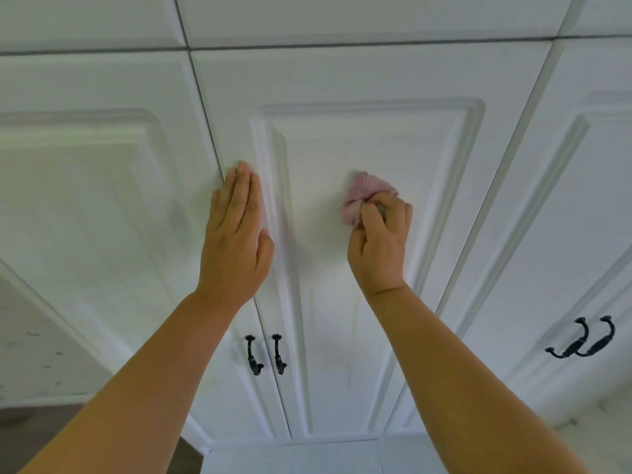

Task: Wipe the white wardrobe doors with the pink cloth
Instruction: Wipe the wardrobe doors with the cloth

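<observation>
At frame centre, our right hand (378, 241) clamped the bunched cloth (364, 196) against the door (342, 302); left hand (236, 241) lay flat, fingers together.

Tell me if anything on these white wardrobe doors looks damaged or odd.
Faint yellowish drip streaks run down the recessed panel of the middle white wardrobe door, below the bunched pink cloth gripped by the right hand. No visible damage.
</observation>
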Demonstrator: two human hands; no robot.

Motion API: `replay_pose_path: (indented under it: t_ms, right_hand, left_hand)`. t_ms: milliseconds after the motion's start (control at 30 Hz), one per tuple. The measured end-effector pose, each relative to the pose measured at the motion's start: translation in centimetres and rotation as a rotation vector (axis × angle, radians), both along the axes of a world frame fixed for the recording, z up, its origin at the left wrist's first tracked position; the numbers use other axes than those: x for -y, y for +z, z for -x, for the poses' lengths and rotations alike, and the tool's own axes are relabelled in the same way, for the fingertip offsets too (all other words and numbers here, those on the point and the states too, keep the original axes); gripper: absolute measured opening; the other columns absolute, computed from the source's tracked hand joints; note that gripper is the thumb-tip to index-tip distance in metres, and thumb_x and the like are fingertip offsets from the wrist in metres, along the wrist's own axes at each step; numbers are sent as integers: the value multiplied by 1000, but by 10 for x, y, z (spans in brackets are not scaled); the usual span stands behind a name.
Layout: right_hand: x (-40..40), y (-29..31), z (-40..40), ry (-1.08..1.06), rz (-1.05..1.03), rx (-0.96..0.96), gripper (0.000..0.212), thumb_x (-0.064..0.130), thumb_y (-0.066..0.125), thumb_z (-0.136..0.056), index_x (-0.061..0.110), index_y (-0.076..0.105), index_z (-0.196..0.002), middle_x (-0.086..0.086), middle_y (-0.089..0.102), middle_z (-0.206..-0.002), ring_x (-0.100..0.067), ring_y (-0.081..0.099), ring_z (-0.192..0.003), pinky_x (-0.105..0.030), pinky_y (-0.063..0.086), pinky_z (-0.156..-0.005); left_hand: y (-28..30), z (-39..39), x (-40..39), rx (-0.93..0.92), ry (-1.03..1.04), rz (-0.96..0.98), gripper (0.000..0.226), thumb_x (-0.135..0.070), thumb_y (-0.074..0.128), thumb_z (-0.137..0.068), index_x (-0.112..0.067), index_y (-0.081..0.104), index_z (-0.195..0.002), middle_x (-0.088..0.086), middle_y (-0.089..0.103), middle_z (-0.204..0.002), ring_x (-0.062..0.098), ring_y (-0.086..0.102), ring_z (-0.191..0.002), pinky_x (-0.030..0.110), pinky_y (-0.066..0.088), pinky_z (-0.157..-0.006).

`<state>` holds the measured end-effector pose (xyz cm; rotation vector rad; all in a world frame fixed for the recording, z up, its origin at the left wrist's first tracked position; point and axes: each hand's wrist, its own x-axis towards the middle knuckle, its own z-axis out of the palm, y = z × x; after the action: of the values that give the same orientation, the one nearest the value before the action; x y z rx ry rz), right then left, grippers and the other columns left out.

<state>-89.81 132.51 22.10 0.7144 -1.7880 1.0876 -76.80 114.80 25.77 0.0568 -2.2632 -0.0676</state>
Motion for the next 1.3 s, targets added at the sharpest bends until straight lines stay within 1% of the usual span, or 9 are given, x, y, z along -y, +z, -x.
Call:
replay_pose_path:
  t_ms: [67,167,233,367,433,600,733,967,1300]
  right_hand:
    - [21,-9,-8,-48,-41,-46,24,-9,51,-76,13,62,-78,-4,57,-97,-24,42,-87,-34,34,-74]
    - [12,-80,-20,152,-669,-161,30,-6,71,-66,22,67,-78,3,61,-91,-22,47,-89,-36,37,-80]
    - [-8,-107,-37,275,-787,145,33,-3,71,-67,28,63,-72,8,61,-95,-19,53,-96,-40,46,-91]
    - [-43,-66,-80,659,-47,1166,18,-11,40,-78,1,52,-75,-12,66,-100,-37,72,-88,-51,52,-87]
    - [-66,-33,-91,964,265,1363,33,-6,40,-77,-22,51,-103,-26,68,-112,-37,63,-97,-46,44,-92]
    - [-86,5,-124,1241,526,1438,50,18,39,-101,-11,45,-141,-7,53,-88,-19,63,-78,-45,44,-106]
    - [-89,5,-130,1145,572,1495,49,19,48,-98,-17,46,-131,-35,47,-94,-41,56,-104,-59,41,-110]
    - [-93,-2,-124,731,527,1428,20,15,58,-99,6,71,-111,-7,74,-111,-23,68,-108,-41,47,-104]
    - [-83,-15,-116,774,559,1388,23,5,50,-101,0,69,-113,-13,56,-73,-21,56,-69,-30,51,-71]
  left_hand:
    - [-3,4,-3,11,29,-29,72,1,46,-89,7,16,-154,21,9,-164,34,5,-154,51,8,-125]
    - [-2,8,-11,32,41,-78,74,1,51,-89,8,15,-154,23,8,-164,36,4,-153,54,13,-124]
    - [-10,1,-19,50,-34,-109,68,2,50,-93,6,21,-154,20,9,-164,33,5,-154,51,17,-124]
    - [-22,-35,-44,169,-196,-492,41,-9,48,-101,-16,53,-142,-5,34,-159,7,27,-147,26,26,-119]
    - [-26,-56,-63,325,-205,-837,36,-23,48,-104,-30,55,-138,-17,42,-150,-2,35,-139,21,30,-114]
    - [-31,-74,-96,738,-343,-1307,68,-80,36,-81,-35,57,-126,-17,60,-128,5,54,-121,35,43,-105]
    - [-26,-82,-106,753,-473,-1412,50,-54,49,-96,-13,63,-123,3,72,-114,11,67,-110,41,55,-99]
    - [-37,-80,-85,453,-184,-1177,18,-22,59,-99,-25,74,-90,0,74,-85,24,69,-83,43,57,-72]
    - [-35,-74,-67,266,-65,-1179,24,-17,58,-98,-27,73,-81,-11,70,-77,13,63,-73,26,47,-65]
